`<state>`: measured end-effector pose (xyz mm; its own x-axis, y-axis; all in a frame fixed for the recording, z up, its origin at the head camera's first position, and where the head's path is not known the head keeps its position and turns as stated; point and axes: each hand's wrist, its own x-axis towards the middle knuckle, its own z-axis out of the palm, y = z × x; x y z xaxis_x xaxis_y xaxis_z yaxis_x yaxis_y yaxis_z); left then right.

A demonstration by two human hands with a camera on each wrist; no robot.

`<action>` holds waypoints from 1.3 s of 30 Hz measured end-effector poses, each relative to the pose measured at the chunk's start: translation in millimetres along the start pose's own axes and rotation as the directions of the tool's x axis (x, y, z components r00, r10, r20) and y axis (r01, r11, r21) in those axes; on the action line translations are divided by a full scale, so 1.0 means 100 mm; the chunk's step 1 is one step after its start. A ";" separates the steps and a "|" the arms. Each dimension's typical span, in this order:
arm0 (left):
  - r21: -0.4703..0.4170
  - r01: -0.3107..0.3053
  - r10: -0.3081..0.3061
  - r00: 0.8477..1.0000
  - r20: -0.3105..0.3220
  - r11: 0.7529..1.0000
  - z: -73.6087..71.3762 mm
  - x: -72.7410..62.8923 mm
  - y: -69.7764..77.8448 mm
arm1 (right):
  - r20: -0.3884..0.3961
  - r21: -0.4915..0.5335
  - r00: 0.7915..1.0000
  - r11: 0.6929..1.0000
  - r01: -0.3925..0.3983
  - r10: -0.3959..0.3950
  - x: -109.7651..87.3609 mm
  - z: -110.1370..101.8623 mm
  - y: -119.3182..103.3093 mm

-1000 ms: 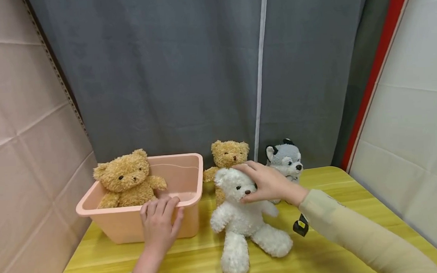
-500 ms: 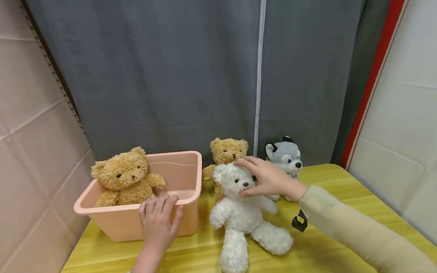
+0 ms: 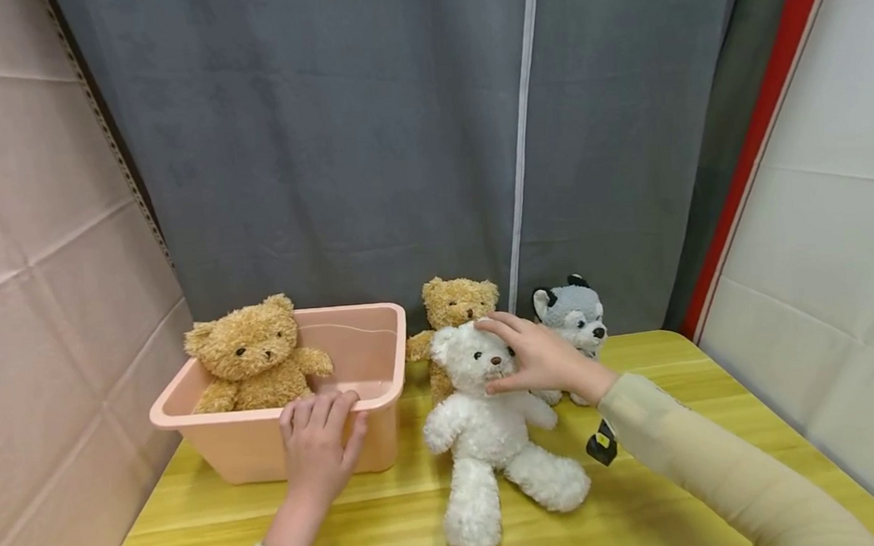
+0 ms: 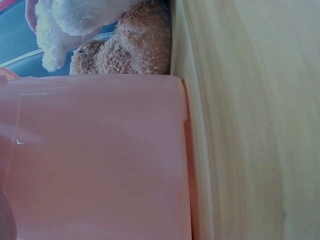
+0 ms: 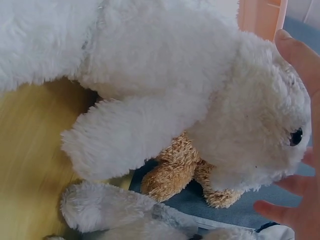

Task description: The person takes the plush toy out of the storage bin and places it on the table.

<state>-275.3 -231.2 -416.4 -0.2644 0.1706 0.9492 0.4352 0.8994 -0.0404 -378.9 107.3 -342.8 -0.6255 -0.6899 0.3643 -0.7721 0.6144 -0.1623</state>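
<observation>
My left hand (image 3: 316, 451) grips the front rim of a pink plastic bin (image 3: 253, 451), fingers hooked over the edge and thumb outside, near its right corner. Inside the bin sits a light brown teddy bear (image 3: 250, 351), leaning to the left. With my right hand (image 3: 536, 357) I hold a white teddy bear (image 3: 484, 425) by its head, fingers on top and thumb by the muzzle. The white bear faces me upright, legs spread. In the right wrist view its head (image 5: 250, 115) lies between thumb and fingers.
Behind the white bear, a second brown teddy bear (image 3: 454, 301) is partly hidden. A grey and white husky plush (image 3: 575, 315) sits to its right. The yellow wood-grain table (image 3: 658, 443) ends at a grey curtain (image 3: 339, 145), with white panels on both sides.
Both hands keep their holds on the bin rim and the white bear. The view shifts slightly; the white bear sits a touch higher against the brown bear behind it than a second ago.
</observation>
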 end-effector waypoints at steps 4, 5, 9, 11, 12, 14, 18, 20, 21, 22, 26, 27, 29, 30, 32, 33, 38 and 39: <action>0.001 0.005 -0.005 1.000 -0.001 1.000 0.00 -0.01 0.01 | -0.001 0.015 1.000 1.000 -0.002 0.002 -0.01 0.01 0.01; 0.001 0.005 -0.005 1.000 -0.002 1.000 -0.01 -0.01 0.01 | -0.002 0.018 1.000 1.000 -0.002 0.002 -0.01 0.01 0.01; 0.002 0.007 -0.007 1.000 -0.010 1.000 -0.01 -0.01 0.01 | -0.007 0.019 1.000 1.000 0.003 -0.003 -0.01 0.00 0.01; 0.002 0.007 -0.007 1.000 -0.015 1.000 -0.01 -0.01 0.01 | -0.015 0.016 1.000 1.000 0.012 -0.011 -0.01 0.00 0.02; 0.003 0.007 -0.007 1.000 -0.017 1.000 -0.01 -0.01 0.01 | -0.018 0.012 1.000 1.000 0.014 -0.013 -0.01 0.00 0.02; 0.005 0.006 -0.006 1.000 -0.017 1.000 -0.01 -0.01 0.01 | -0.023 0.005 1.000 1.000 0.019 -0.019 -0.01 0.01 0.02; 0.009 0.006 -0.006 1.000 -0.018 1.000 -0.02 -0.01 0.01 | -0.021 0.001 1.000 1.000 0.021 -0.021 -0.02 0.00 0.02; 0.011 0.007 -0.007 1.000 -0.019 1.000 -0.02 -0.02 0.01 | -0.016 -0.001 1.000 1.000 0.020 -0.020 -0.02 -0.02 0.02; 0.011 0.007 -0.007 1.000 -0.020 1.000 -0.02 -0.02 0.01 | -0.016 0.002 1.000 1.000 0.020 -0.020 -0.01 -0.03 0.01; 0.012 0.007 -0.007 1.000 -0.020 1.000 -0.02 -0.02 0.01 | -0.014 0.003 1.000 1.000 0.019 -0.019 -0.01 -0.04 0.01; 0.011 0.006 -0.006 1.000 -0.023 1.000 -0.02 -0.01 0.00 | -0.015 -0.003 1.000 1.000 0.017 -0.017 0.02 -0.09 0.01; 0.010 0.006 -0.006 1.000 -0.023 1.000 -0.02 -0.01 0.00 | -0.016 -0.006 1.000 1.000 0.021 -0.022 0.03 -0.11 0.01; 0.007 0.005 -0.005 1.000 -0.024 1.000 -0.01 -0.01 0.00 | -0.015 -0.020 1.000 1.000 0.021 -0.022 0.05 -0.15 0.00; 0.007 0.005 -0.005 1.000 -0.022 1.000 -0.01 -0.01 0.00 | -0.014 -0.025 1.000 0.999 0.021 -0.021 0.06 -0.18 0.00; 0.006 0.004 -0.004 1.000 -0.020 1.000 -0.01 -0.01 0.00 | -0.017 -0.021 0.999 0.999 0.028 -0.029 0.08 -0.23 -0.01; 0.006 0.004 -0.004 1.000 -0.017 1.000 -0.01 -0.01 0.00 | -0.020 -0.023 0.999 0.999 0.034 -0.035 0.10 -0.26 -0.02; 0.006 -0.001 0.001 1.000 -0.001 1.000 -0.01 -0.01 0.00 | -0.031 -0.025 0.997 0.997 0.068 -0.068 0.22 -0.43 -0.10; 0.008 -0.002 0.002 1.000 0.005 1.000 0.00 -0.01 0.00 | -0.033 -0.032 0.997 0.997 0.073 -0.074 0.25 -0.46 -0.12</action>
<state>-274.5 -231.2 -417.2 -0.2679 0.1740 0.9476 0.4288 0.9023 -0.0444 -380.3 100.1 -289.3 -0.5628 -0.7202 0.4057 -0.8115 0.5748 -0.1055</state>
